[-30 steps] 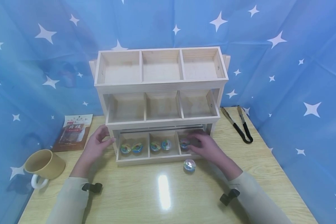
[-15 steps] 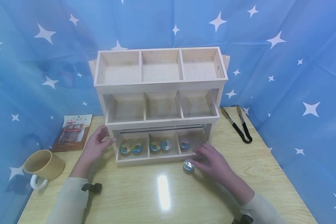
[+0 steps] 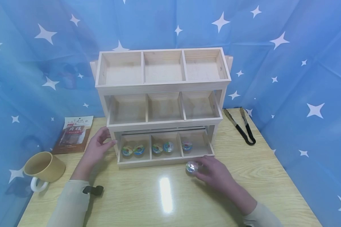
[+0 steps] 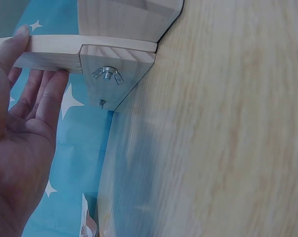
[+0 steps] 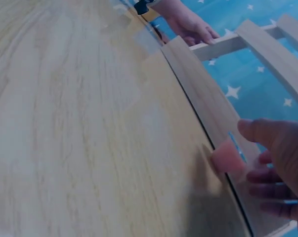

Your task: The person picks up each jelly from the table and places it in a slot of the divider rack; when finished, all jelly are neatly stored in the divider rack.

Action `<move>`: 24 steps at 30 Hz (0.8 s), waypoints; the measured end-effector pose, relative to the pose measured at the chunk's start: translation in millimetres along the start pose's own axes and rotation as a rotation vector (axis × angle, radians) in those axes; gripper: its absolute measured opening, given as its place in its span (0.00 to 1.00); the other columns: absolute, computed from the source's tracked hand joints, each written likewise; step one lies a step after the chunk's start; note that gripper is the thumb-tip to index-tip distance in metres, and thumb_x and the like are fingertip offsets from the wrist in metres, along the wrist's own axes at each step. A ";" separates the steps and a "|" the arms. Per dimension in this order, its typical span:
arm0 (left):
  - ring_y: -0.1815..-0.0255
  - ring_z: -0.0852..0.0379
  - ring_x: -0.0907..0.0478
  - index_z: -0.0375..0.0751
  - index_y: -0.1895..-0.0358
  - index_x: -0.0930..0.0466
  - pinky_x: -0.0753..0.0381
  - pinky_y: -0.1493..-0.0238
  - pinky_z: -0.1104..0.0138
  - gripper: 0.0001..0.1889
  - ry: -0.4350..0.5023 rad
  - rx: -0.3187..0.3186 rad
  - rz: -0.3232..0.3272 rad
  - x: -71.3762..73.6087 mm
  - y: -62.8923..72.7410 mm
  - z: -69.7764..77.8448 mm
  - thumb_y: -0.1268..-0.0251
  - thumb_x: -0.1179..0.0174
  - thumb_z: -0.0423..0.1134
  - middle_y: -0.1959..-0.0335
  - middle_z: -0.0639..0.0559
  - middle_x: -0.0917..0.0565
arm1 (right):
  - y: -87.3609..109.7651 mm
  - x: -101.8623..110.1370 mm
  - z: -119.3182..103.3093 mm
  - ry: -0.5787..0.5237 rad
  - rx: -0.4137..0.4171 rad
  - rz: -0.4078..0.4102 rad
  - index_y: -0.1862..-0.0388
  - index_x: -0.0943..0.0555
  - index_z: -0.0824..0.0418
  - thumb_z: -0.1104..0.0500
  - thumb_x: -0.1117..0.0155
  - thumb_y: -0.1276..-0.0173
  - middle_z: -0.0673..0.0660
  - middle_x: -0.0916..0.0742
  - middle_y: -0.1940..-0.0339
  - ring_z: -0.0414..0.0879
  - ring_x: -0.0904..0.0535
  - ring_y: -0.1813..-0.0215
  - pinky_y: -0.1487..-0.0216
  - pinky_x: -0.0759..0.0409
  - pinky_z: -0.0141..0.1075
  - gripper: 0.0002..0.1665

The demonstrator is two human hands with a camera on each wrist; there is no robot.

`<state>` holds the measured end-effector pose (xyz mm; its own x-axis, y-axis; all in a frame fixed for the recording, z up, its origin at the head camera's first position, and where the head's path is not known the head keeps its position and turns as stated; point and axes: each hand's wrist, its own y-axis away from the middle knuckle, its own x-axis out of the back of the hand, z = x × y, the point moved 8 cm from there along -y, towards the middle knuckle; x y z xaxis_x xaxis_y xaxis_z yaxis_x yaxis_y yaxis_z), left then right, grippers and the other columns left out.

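A three-tier wooden rack (image 3: 162,83) stands at the back of the table. My left hand (image 3: 98,143) holds its left side post, the thumb on one face and the fingers on the other, as the left wrist view shows. My right hand (image 3: 214,171) is at a small jelly cup (image 3: 191,167) with a shiny lid on the table before the rack. In the right wrist view this pink cup (image 5: 228,155) lies just off the thumb and the spread fingers. Similar cups sit in the bottom tier: two at left, two in the middle, one jelly cup (image 3: 187,146) at right.
A tan mug (image 3: 46,165) with a white handle stands at the left edge. Behind it lies a brown and white packet (image 3: 74,134). Black-handled tongs (image 3: 244,129) lie right of the rack. A blue star-printed cloth (image 3: 287,78) hangs behind the table.
My right hand has moved out of the bottom right compartment, leaving a jelly cup there, and come forward to the cup on the table. The left hand stays on the rack.
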<state>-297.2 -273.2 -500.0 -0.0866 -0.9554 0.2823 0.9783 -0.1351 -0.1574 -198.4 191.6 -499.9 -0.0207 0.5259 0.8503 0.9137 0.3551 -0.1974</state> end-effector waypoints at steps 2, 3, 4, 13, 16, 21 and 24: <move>0.36 0.62 0.21 0.37 0.17 0.35 0.16 0.41 0.75 0.33 -0.001 -0.004 -0.002 0.1 0.1 0.3 0.19 0.32 0.31 0.25 0.31 0.23 | 0.4 -4.1 2.8 -0.011 -0.018 -0.020 0.35 0.12 0.52 0.49 0.15 0.34 0.48 0.09 0.46 0.47 0.13 0.47 0.43 0.12 0.52 0.29; 0.36 0.62 0.21 0.37 0.17 0.35 0.16 0.40 0.75 0.33 -0.002 -0.007 -0.002 0.1 0.1 0.7 0.19 0.33 0.31 0.25 0.31 0.23 | 0.4 -5.9 3.8 -0.020 -0.024 -0.028 0.35 0.12 0.52 0.48 0.15 0.34 0.48 0.09 0.46 0.48 0.13 0.46 0.42 0.12 0.53 0.30; 0.36 0.63 0.21 0.37 0.17 0.35 0.17 0.40 0.75 0.33 -0.002 -0.010 -0.002 0.3 0.1 0.7 0.20 0.33 0.31 0.25 0.31 0.23 | 0.3 -7.1 4.4 -0.028 -0.029 -0.032 0.35 0.12 0.53 0.48 0.15 0.33 0.49 0.08 0.45 0.49 0.12 0.45 0.40 0.12 0.54 0.30; 0.36 0.63 0.20 0.39 0.18 0.34 0.16 0.40 0.74 0.33 0.000 -0.016 -0.001 0.6 0.3 -1.6 0.20 0.32 0.31 0.25 0.31 0.23 | -2.5 -12.5 3.6 -0.052 -0.033 -0.026 0.38 0.12 0.56 0.50 0.14 0.34 0.51 0.08 0.45 0.51 0.11 0.43 0.36 0.13 0.55 0.28; 0.36 0.62 0.20 0.39 0.18 0.33 0.16 0.41 0.74 0.33 -0.011 -0.021 0.000 0.8 -0.1 -2.8 0.20 0.32 0.32 0.26 0.33 0.23 | -3.4 -13.2 4.0 -0.050 -0.041 -0.025 0.39 0.12 0.56 0.50 0.14 0.35 0.51 0.08 0.46 0.49 0.11 0.45 0.38 0.13 0.54 0.28; 0.36 0.62 0.20 0.39 0.18 0.33 0.16 0.41 0.74 0.33 -0.015 -0.025 -0.003 1.1 -0.1 -2.0 0.19 0.32 0.33 0.26 0.32 0.23 | -4.6 -14.5 4.3 -0.062 -0.060 -0.035 0.40 0.12 0.55 0.49 0.14 0.34 0.50 0.08 0.47 0.48 0.12 0.45 0.38 0.13 0.54 0.27; 0.36 0.63 0.21 0.39 0.18 0.34 0.16 0.41 0.74 0.33 -0.006 -0.020 -0.005 0.8 0.2 -1.1 0.19 0.32 0.33 0.26 0.32 0.23 | -4.9 -15.4 4.8 -0.070 -0.079 -0.045 0.42 0.11 0.53 0.47 0.15 0.35 0.45 0.09 0.51 0.43 0.14 0.50 0.43 0.12 0.49 0.26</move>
<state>-297.3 -274.3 -500.9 -0.0905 -0.9532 0.2886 0.9739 -0.1452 -0.1743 -204.5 185.5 -514.4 -0.0888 0.5647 0.8205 0.9404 0.3191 -0.1178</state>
